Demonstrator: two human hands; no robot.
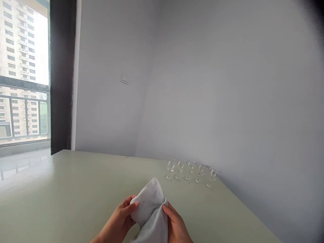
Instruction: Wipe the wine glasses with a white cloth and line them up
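Note:
A white cloth (151, 206) is held up between my two hands over the near part of the table. My left hand (124, 212) pinches its left edge, thumb in front and fingers behind. On the other side, my right hand (174, 219) grips the cloth with the thumb pressed on its front. The cloth rises to a point at the top and hangs in folds below, running out of the frame. Whether anything is inside the cloth cannot be seen. Beyond my hands, a row of clear stemmed glasses (190, 167) stands upright, apart from both hands.
The pale green table (83, 189) reaches back to grey walls (217, 84). Its right edge runs diagonally behind the glasses, which stand near that far right corner. A light switch (125, 78) is on the wall. At the left is a window (25, 74) with a railing.

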